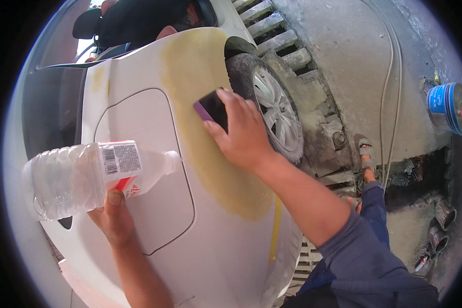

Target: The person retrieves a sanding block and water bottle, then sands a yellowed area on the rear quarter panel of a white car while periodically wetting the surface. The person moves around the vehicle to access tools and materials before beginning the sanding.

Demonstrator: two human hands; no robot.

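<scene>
My left hand (114,218) grips a clear plastic bottle (69,177) from below. The bottle lies tilted nearly flat, its narrow neck pointing right over the fuel filler flap (138,115) of a white car. A black sanding block (212,109) with a purple edge is held in my right hand (241,128), thumb at its near side and fingers over its far side. The block rests against a yellowish filler patch (218,177) on the car's rear side panel, close to the wheel arch. My right fingers are partly hidden behind the hand.
A car wheel (277,110) stands right of the panel, beside a slotted drain grating (280,41). A hose (390,77) runs along the concrete floor. At the right are a blue can (446,108) and several metal cans (439,236). Another person's dark clothing (138,23) shows at the top.
</scene>
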